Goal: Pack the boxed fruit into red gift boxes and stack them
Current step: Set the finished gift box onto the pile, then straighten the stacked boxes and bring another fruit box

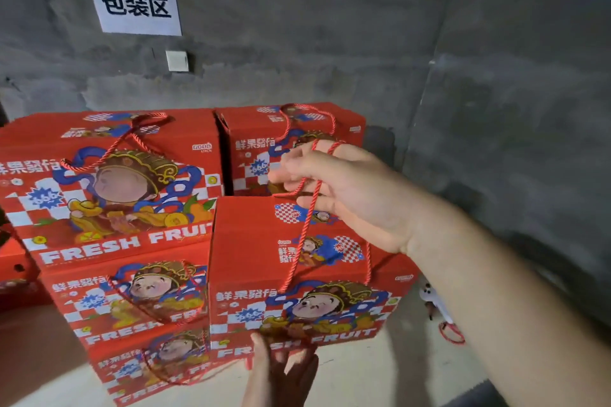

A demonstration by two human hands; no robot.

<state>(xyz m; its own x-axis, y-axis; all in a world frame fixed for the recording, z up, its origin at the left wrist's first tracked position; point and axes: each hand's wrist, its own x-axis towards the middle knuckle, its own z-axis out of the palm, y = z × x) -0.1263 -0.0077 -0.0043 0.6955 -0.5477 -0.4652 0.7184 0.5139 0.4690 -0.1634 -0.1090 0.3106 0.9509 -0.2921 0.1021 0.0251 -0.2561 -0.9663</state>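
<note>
**Red gift box hung by its cord at the front of the stack**

The right hand [334, 185] is raised over the nearest red gift box [297, 271], its fingers [291, 172] loosely bent with the red twisted cord handle [305, 228] looped over them; the cord runs taut from the hand down to the box's front face. The left hand [281, 370] comes up from below at the box's lower front edge, fingers spread and blurred, so whether they press the cardboard or only hover near it is hard to tell.

The box is glossy red cardboard printed with a cartoon figure in an ornate hat, blue ribbons, a red-and-white checker pattern, Chinese characters and the words "FRESH FRUIT" in white. It sits at the right front of a stack of matching boxes [112, 195] that stands on the floor [380, 373] against a rough grey concrete wall [297, 43]. A white paper sign [134, 3] with black characters is fixed to the wall above the stack.
</note>
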